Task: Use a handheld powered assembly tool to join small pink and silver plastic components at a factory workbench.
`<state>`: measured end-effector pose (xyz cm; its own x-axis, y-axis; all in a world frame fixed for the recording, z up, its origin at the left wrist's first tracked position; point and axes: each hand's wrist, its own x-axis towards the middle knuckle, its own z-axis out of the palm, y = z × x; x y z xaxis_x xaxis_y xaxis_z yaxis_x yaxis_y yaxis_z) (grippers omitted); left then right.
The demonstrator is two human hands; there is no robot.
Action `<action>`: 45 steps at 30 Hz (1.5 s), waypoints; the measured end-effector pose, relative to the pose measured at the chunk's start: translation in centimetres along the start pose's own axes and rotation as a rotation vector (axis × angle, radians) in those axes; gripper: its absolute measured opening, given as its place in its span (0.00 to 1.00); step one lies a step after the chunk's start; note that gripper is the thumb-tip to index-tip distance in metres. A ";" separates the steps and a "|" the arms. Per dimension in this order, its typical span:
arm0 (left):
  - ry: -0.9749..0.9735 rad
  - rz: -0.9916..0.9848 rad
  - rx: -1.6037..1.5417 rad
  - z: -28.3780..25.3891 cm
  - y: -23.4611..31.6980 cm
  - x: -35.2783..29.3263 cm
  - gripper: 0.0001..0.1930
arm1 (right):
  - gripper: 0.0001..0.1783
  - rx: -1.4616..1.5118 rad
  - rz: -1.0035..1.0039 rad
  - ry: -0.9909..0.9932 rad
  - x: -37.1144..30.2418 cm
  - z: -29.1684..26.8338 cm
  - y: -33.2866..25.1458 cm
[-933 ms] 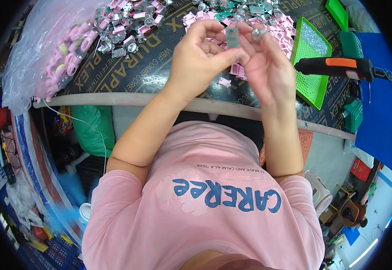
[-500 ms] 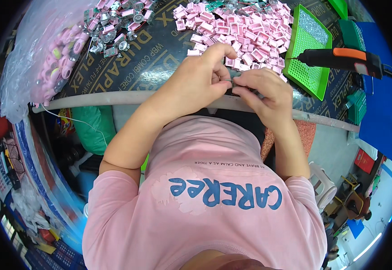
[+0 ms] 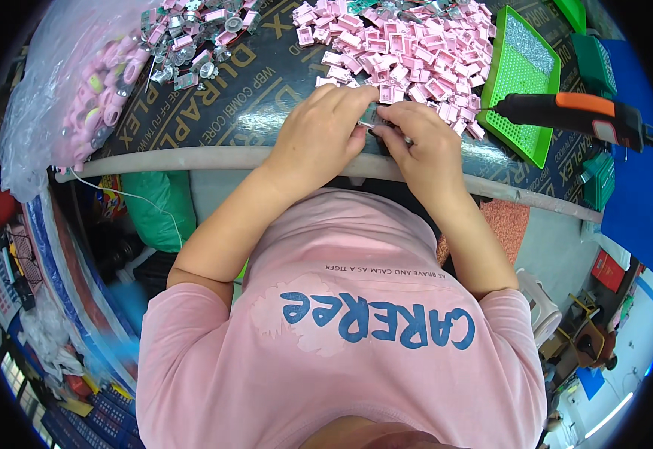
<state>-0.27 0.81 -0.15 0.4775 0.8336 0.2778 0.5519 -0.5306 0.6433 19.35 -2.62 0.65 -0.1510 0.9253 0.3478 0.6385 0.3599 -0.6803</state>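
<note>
My left hand (image 3: 319,135) and my right hand (image 3: 425,142) meet just above the near edge of the dark table (image 3: 199,135). Their fingertips pinch a small part with a dark greenish face and a silvery bit (image 3: 369,120). Fingers cover most of it, so its kind is hard to make out. Right beyond the fingers spreads a heap of small pink plastic housings (image 3: 398,45), several of them close to my fingertips.
A green perforated tray (image 3: 496,86) with tiny silvery pieces stands to the right, an orange-and-black electric screwdriver (image 3: 570,112) across it. Clear-and-pink parts with wires (image 3: 199,45) lie far left. Beside them is a clear plastic bag of pink items (image 3: 94,105). Green blocks (image 3: 598,179) sit at right.
Both hands have shifted slightly left. My left index finger, raised and arched before, has come down toward the small part, and the right fingers have come in closer around it.
</note>
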 end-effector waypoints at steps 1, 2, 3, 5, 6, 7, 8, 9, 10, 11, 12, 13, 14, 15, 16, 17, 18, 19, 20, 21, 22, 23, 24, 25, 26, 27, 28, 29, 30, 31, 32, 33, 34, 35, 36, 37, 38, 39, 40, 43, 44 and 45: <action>0.019 0.031 0.021 0.1 -0.1 -0.1 0.25 | 0.11 0.011 0.043 -0.037 0.1 -0.2 -0.1; 0.038 0.062 0.042 0.1 -0.1 -0.2 0.27 | 0.12 0.021 0.087 -0.074 0.3 -0.4 -0.1; 0.040 0.058 0.043 0.2 -0.2 -0.3 0.27 | 0.12 0.023 0.085 -0.078 0.5 -0.5 0.0; 0.053 0.074 0.027 0.3 -0.3 -0.3 0.27 | 0.13 -0.048 0.057 -0.101 0.7 -0.8 0.1; 0.054 0.071 0.026 0.3 -0.3 -0.3 0.27 | 0.13 -0.049 0.056 -0.103 0.8 -0.9 0.0; 0.045 0.052 0.016 0.1 -0.2 -0.3 0.26 | 0.12 -0.023 0.052 -0.140 0.9 -1.0 -0.2; 0.036 0.033 0.006 0.1 -0.2 -0.4 0.25 | 0.11 0.003 0.047 -0.176 0.9 -1.1 -0.3; 0.037 0.030 0.006 0.1 -0.2 -0.5 0.25 | 0.11 0.004 0.047 -0.179 0.9 -1.1 -0.3; 0.037 0.030 0.006 0.2 -0.3 -0.5 0.25 | 0.12 0.012 0.063 -0.169 0.9 -1.1 -0.3; 0.036 0.029 0.006 0.2 -0.4 -0.5 0.25 | 0.12 0.020 0.079 -0.159 1.0 -1.1 -0.3; 0.037 0.027 0.007 0.2 -0.4 -0.5 0.25 | 0.12 0.021 0.078 -0.161 1.1 -1.1 -0.3; 0.038 0.032 0.001 0.2 -0.3 -0.5 0.26 | 0.12 0.022 0.063 -0.180 1.1 -1.2 -0.3; 0.040 0.036 -0.004 0.1 -0.3 -0.5 0.26 | 0.12 0.023 0.048 -0.198 1.1 -1.3 -0.3; 0.040 0.035 -0.006 0.0 -0.2 -0.5 0.26 | 0.12 0.022 0.048 -0.200 1.1 -1.1 -0.5; 0.024 0.028 -0.013 -0.3 -0.1 -0.4 0.27 | 0.12 0.002 0.042 -0.184 1.1 -0.9 -0.7; 0.007 0.021 -0.019 -0.3 0.0 -0.4 0.27 | 0.12 -0.018 0.037 -0.168 1.1 -0.8 -0.8; 0.007 0.021 -0.020 -0.2 -0.1 -0.4 0.27 | 0.12 -0.018 0.037 -0.168 1.2 -0.9 -0.8; 0.021 0.027 -0.031 -0.1 -0.3 -0.4 0.28 | 0.12 -0.038 0.028 -0.180 1.3 -0.9 -0.9; 0.036 0.033 -0.041 0.0 -0.5 -0.5 0.28 | 0.11 -0.059 0.019 -0.192 1.4 -1.0 -0.9; 0.037 0.033 -0.041 0.0 -0.4 -0.5 0.28 | 0.11 -0.058 0.018 -0.193 1.5 -1.0 -1.0; 0.033 0.031 -0.035 0.0 -0.4 -0.5 0.28 | 0.11 -0.078 0.022 -0.211 1.6 -1.1 -1.1; 0.029 0.029 -0.029 0.0 -0.4 -0.5 0.28 | 0.11 -0.098 0.025 -0.229 1.7 -1.2 -1.2; 0.030 0.030 -0.030 0.0 -0.4 -0.5 0.28 | 0.11 -0.098 0.025 -0.229 1.8 -1.2 -1.2; 0.034 0.022 -0.038 0.0 -0.4 -0.6 0.27 | 0.11 -0.103 0.015 -0.243 1.8 -1.2 -1.2; 0.038 0.013 -0.046 0.0 -0.4 -0.6 0.27 | 0.10 -0.108 0.005 -0.257 1.8 -1.2 -1.2; 0.037 0.014 -0.047 -0.1 -0.4 -0.7 0.27 | 0.10 -0.109 0.006 -0.256 1.8 -1.2 -1.2; 0.054 0.054 -0.044 -0.2 -0.3 -0.7 0.25 | 0.10 -0.119 0.011 -0.253 1.7 -1.1 -1.2; 0.071 0.094 -0.040 -0.3 -0.4 -0.6 0.24 | 0.09 -0.130 0.016 -0.250 1.7 -1.1 -1.2; 0.070 0.096 -0.042 -0.4 -0.5 -0.7 0.24 | 0.09 -0.131 0.017 -0.249 1.7 -1.2 -1.2; 0.061 0.145 -0.037 -0.5 -0.8 -0.8 0.22 | 0.11 -0.140 0.031 -0.283 1.8 -1.3 -1.3; 0.052 0.195 -0.032 -0.6 -0.9 -0.9 0.21 | 0.13 -0.149 0.045 -0.317 1.8 -1.4 -1.4; 0.051 0.195 -0.032 -0.6 -1.0 -0.9 0.21 | 0.13 -0.149 0.046 -0.317 1.8 -1.3 -1.5; 0.043 0.167 -0.036 -0.5 -0.9 -0.9 0.20 | 0.11 -0.135 0.051 -0.295 1.8 -1.2 -1.6; 0.035 0.138 -0.040 -0.4 -0.9 -1.0 0.19 | 0.10 -0.120 0.057 -0.274 1.7 -1.1 -1.7; 0.034 0.138 -0.042 -0.3 -0.9 -1.0 0.19 | 0.10 -0.121 0.058 -0.274 1.6 -1.1 -1.8; 0.039 0.118 -0.040 -0.3 -0.9 -1.1 0.19 | 0.10 -0.119 0.056 -0.265 1.5 -1.0 -1.9; 0.043 0.098 -0.038 -0.3 -0.8 -1.1 0.19 | 0.10 -0.116 0.053 -0.256 1.5 -0.9 -1.9; 0.043 0.098 -0.038 -0.3 -0.7 -1.1 0.19 | 0.10 -0.116 0.053 -0.256 1.5 -0.9 -1.8; 0.043 0.098 -0.019 -0.2 -0.6 -1.1 0.20 | 0.10 -0.101 0.061 -0.264 1.5 -1.0 -1.6; 0.038 0.090 0.012 -0.1 -0.5 -1.2 0.21 | 0.11 -0.078 0.080 -0.294 1.9 -1.3 -1.5; 0.035 0.081 0.022 -0.1 -0.4 -1.3 0.22 | 0.11 -0.069 0.089 -0.317 2.0 -1.4 -1.5; 0.035 0.081 0.022 -0.1 -0.4 -1.2 0.22 | 0.11 -0.069 0.089 -0.317 1.9 -1.3 -1.6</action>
<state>-1.15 0.02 -0.74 0.4976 0.7923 0.3531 0.5277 -0.5996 0.6017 19.06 -1.56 3.24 -0.3123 0.9478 0.0638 0.7076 0.2769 -0.6501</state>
